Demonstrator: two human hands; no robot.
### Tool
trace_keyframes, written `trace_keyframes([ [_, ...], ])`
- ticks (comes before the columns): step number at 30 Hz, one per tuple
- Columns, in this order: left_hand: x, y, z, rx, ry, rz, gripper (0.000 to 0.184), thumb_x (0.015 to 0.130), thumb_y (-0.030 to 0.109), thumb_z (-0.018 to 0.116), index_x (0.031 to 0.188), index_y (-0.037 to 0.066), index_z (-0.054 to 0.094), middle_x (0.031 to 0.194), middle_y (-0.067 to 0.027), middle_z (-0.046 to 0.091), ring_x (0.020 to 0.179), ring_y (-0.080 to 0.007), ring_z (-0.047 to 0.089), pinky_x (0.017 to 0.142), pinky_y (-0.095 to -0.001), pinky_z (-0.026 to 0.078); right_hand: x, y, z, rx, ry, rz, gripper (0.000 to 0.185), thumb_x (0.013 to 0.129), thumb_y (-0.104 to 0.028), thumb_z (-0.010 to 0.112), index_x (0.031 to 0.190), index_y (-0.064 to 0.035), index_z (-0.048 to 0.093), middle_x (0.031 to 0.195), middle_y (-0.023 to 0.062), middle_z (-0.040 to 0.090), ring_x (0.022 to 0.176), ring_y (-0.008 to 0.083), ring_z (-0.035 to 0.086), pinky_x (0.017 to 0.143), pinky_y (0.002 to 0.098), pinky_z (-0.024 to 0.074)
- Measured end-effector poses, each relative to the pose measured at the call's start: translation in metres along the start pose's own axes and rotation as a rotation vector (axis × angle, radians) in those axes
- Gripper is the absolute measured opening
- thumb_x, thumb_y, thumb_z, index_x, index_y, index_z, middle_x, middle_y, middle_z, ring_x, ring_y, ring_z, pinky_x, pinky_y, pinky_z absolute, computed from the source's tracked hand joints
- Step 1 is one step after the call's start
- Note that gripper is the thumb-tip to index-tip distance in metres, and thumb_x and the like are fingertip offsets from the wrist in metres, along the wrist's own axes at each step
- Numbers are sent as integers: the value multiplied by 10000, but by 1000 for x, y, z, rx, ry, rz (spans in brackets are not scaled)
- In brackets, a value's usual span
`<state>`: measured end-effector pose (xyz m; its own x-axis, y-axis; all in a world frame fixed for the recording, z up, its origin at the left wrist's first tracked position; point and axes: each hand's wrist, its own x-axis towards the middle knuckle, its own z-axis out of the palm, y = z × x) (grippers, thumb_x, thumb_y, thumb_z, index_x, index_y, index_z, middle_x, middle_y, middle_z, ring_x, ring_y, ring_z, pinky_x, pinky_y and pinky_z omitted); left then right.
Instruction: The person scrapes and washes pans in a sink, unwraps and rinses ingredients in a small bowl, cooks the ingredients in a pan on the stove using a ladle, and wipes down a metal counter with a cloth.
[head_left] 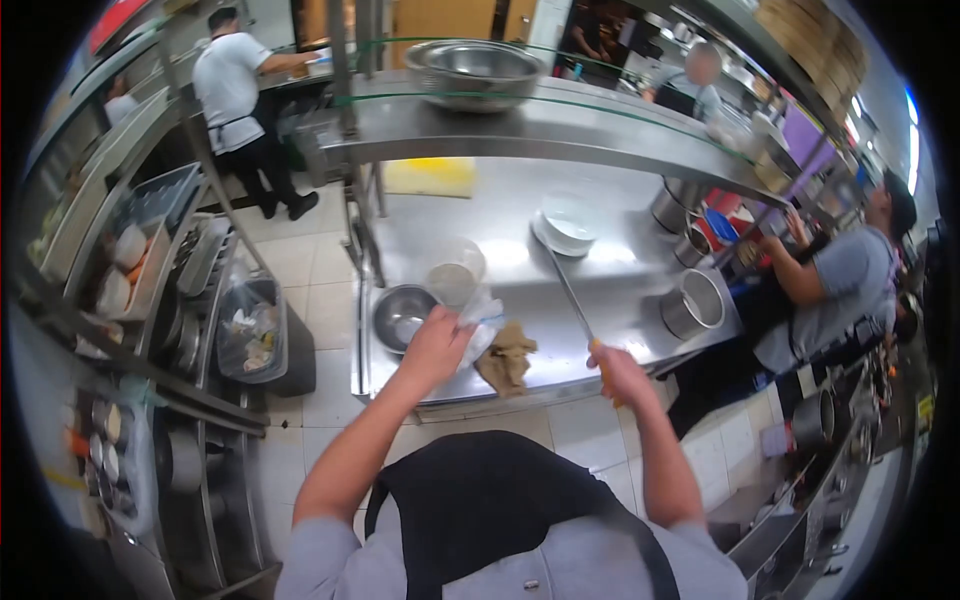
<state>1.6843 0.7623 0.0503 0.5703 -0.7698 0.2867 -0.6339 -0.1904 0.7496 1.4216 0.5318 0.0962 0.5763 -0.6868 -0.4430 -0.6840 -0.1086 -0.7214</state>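
Note:
My right hand [620,376] is closed round the yellow grip of a long, thin metal utensil [573,295]. Its far end reaches the stacked white plates [568,222], and I cannot make out the tip's shape. My left hand [440,345] is closed at a crumpled clear plastic bag [484,318], beside the rim of a steel bowl [392,318]. Just behind the bag stands a round translucent container [452,278]. A crumpled brown cloth [508,360] lies between my hands on the steel table [510,225].
An overhead steel shelf [600,135] bears nested metal bowls [475,75]. A yellow-and-white board [430,177] lies at the back left, a steel pot [692,303] at the right. One co-worker [840,270] stands close on the right, another [235,100] at the back left. A bin [250,340] stands left.

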Motion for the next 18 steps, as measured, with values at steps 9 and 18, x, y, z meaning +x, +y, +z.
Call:
trace_keyframes([
  [9, 164, 15, 138, 217, -379, 105, 376, 878, 329, 696, 882, -47, 677, 886, -253, 676, 874, -422, 648, 815, -474, 517, -40, 127, -31, -382, 509, -167, 353, 904, -369, 600, 980, -25, 623, 811, 221, 684, 780, 399, 681, 685, 500, 526],
  [18, 206, 41, 175, 311, -404, 195, 319, 816, 291, 714, 915, -12, 694, 839, -225, 679, 795, -390, 650, 744, -442, 515, 2, 110, -51, -590, 446, -411, 293, 897, -323, 636, 918, -34, 596, 757, 140, 680, 661, 343, 680, 592, 463, 539],
])
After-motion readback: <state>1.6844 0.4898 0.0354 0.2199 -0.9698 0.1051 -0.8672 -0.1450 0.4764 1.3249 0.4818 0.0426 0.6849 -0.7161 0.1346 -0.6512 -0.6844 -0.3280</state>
